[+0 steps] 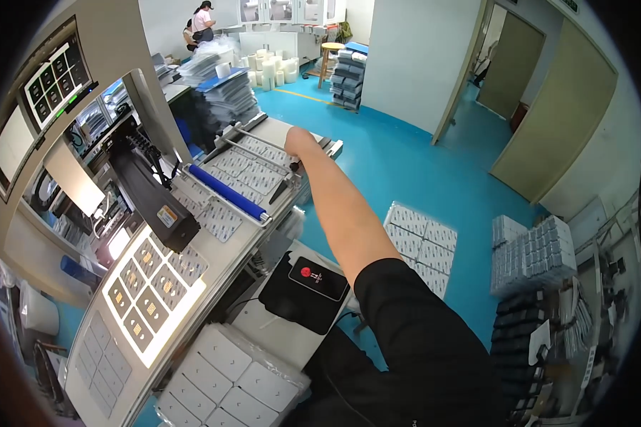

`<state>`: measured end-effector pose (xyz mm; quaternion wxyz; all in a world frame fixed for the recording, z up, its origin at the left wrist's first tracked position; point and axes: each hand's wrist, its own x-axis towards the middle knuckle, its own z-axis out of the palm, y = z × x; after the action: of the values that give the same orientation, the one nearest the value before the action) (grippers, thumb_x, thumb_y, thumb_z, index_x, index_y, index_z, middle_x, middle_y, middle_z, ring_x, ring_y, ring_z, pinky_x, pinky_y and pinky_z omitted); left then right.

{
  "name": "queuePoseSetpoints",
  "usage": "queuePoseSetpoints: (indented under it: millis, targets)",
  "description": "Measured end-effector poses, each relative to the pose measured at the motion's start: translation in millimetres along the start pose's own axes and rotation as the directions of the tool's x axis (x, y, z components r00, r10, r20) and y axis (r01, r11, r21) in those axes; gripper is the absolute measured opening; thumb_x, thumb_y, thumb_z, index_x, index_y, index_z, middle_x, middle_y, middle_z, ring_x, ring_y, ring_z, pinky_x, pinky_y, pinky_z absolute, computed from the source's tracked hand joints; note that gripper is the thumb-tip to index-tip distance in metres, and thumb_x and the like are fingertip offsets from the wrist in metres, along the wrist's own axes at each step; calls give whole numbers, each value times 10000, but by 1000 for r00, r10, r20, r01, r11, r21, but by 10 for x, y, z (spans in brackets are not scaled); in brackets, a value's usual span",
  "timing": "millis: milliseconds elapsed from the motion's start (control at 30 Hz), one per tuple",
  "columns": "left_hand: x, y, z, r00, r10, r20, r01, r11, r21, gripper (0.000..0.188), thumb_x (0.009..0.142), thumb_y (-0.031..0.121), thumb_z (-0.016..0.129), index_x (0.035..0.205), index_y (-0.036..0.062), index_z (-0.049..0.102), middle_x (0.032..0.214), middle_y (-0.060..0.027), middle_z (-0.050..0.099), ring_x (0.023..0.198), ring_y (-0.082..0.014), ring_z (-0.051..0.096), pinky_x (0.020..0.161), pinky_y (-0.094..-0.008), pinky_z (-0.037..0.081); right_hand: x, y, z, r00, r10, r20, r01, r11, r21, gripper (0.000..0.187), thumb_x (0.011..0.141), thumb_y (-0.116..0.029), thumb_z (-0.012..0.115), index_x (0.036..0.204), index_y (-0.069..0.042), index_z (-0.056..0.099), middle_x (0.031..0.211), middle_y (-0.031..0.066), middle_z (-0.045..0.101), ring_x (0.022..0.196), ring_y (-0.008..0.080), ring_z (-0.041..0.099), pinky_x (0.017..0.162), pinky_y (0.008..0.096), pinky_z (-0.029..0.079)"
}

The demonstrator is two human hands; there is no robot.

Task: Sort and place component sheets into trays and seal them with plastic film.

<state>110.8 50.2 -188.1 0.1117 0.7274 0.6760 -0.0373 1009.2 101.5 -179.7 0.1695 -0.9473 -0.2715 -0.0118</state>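
Sleeve of short black cloth (413, 313) between four and five o'clock, with bare forearm (335, 203) stretching up toward twelve. At seven, bundle of flat white rectangular panels (224, 381) with small dark ticks, partly under clear film. At six, black rectangular phone (319, 279) with red and white marks, lying on black cloth (295, 311). At eight, glowing white light panel (192, 293) under a dark-patterned sheet. At nine, bulky black machine housing (149, 192), overhanging the panel.

Farther along the bench, long blue roller (228, 192) between nine and ten, lying across white printed sheets (253, 173). Beyond it, pair of thin metal rods (262, 140) above those sheets, toward eleven. Just short of twelve, right hand (300, 142) at the rods' near end, just above small black round knob (294, 166). Fingers apparently curled; cannot tell how far open, or whether holding anything, with the grip side hidden.

Farther off, grey layered stack (349, 82) past twelve, cream cylindrical rolls (269, 73) before twelve, two people (204, 23) at eleven.
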Motion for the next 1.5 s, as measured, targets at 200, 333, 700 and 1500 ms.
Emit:
queuePoseSetpoints:
  millis: [200,333,700,1500]
  targets:
    - [2,167,-70,999,-51,-1,50,992,-117,839,847,602,880,1312,-56,646,1183,-308,668,1093,-454,645,962,-539,537,321,136,83,996,47,70,-43,998,-54,262,876,-207,771,1041,-16,844,1139,225,798,1029,395,783,871,465,638]
    - [-87,73,-74,994,-102,36,106,986,-129,843,850,604,874,1318,-56,638,1194,-300,669,1088,-436,648,945,-528,541,357,-154,106,935,75,347,-86,996,18,282,898,-216,761,1083,-19,841,1147,213,804,1011,368,791,856,462,636]
    - [-36,203,-154,992,-107,68,110,993,-40,902,843,656,852,1348,-55,621,1294,-316,637,1193,-485,608,1037,-555,499,320,15,28,962,82,260,-79,997,-21,277,911,-104,675,1116,8,825,1189,227,791,1071,383,775,873,476,630]
    - [-220,281,-334,986,-169,-4,162,948,-274,715,943,480,814,1348,-68,600,1134,-285,721,1061,-447,689,932,-528,543,-1211,211,-3326,647,-228,-727,-150,897,-415,189,977,-89,601,1155,-56,656,933,215,790,886,414,790,742,526,625]
